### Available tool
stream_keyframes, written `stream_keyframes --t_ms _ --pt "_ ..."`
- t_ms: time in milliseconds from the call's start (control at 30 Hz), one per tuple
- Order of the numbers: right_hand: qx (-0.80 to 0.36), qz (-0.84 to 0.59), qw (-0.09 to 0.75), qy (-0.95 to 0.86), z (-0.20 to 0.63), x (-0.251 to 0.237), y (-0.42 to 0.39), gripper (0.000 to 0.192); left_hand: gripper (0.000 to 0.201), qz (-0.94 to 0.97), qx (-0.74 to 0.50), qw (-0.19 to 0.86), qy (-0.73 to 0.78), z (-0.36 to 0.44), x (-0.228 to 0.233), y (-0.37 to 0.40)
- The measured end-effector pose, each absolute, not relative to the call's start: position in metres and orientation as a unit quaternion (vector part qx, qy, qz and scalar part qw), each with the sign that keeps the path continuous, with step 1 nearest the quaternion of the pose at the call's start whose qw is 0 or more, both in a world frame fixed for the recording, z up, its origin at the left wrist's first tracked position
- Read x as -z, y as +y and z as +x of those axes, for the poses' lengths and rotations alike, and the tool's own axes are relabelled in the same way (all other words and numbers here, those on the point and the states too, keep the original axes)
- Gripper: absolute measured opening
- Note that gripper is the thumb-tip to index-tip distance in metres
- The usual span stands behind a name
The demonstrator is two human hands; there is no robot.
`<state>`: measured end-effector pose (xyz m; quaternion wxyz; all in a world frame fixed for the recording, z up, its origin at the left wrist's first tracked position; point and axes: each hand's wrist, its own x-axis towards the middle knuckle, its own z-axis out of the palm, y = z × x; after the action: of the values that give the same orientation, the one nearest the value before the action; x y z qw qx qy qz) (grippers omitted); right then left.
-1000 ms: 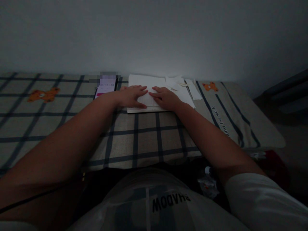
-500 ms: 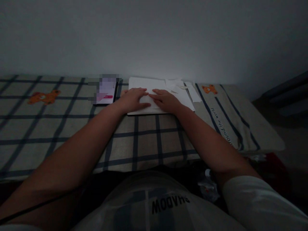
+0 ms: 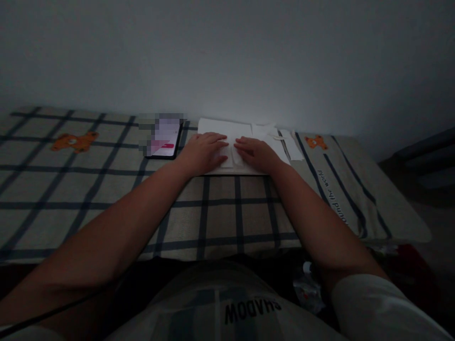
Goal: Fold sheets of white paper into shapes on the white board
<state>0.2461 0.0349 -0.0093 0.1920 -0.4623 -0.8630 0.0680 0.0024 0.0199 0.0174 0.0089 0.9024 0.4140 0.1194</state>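
Observation:
White paper sheets (image 3: pixel 223 126) lie in a flat stack close to the wall. Fingers spread, my left hand (image 3: pixel 206 152) rests on the left part of the stack. From the right, my right hand (image 3: pixel 258 154) lies on the same paper with its fingers stretched out. In the narrow gap between the hands, a small white paper piece (image 3: pixel 237 157) with a crease or edge shows, partly hidden by the fingers. Torn white paper strips (image 3: pixel 290 144) lie at the stack's right side.
A phone (image 3: pixel 165 137) with a lit screen lies left of the paper. Checked cloth (image 3: pixel 220 218) with orange bear prints covers the table. Behind rises a grey wall (image 3: pixel 227 61). A clear plastic bottle (image 3: pixel 308 289) is below the table's front edge.
My hands have drawn slightly apart on the paper, so more of the piece between them shows. The whole scene has shifted a little right and down in view.

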Motion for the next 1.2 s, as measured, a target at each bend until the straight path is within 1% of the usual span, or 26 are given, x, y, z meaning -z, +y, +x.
stream_keyframes --t_ms 133,267,333,567,767,933,1200 --pt "-0.059 -0.462 0.148 -0.872 0.243 0.005 0.032 0.044 0.058 0.919 -0.055 0.029 0.39 0.003 -0.016 0.023" --pt "-0.05 -0.459 0.095 -0.882 0.237 -0.002 0.028 0.047 0.06 0.924 -0.04 0.024 0.379 0.003 -0.013 0.026" --pt "-0.036 -0.461 0.084 -0.883 0.234 -0.003 0.026 0.048 0.059 0.925 -0.039 0.015 0.378 0.003 -0.012 0.026" --pt "-0.03 -0.474 0.088 -0.876 0.227 0.003 0.023 0.047 0.058 0.929 -0.032 0.0 0.368 0.005 -0.009 0.027" --pt "-0.016 -0.489 0.081 -0.868 0.221 0.003 0.021 0.047 0.059 0.927 -0.029 0.018 0.373 0.006 -0.01 0.027" --pt "-0.005 -0.485 0.085 -0.871 0.218 0.002 0.019 0.047 0.059 0.926 -0.04 0.008 0.376 0.006 -0.009 0.026" --pt "-0.03 -0.468 0.145 -0.872 0.241 0.007 0.038 0.044 0.057 0.925 -0.019 -0.003 0.378 0.011 -0.018 0.022"
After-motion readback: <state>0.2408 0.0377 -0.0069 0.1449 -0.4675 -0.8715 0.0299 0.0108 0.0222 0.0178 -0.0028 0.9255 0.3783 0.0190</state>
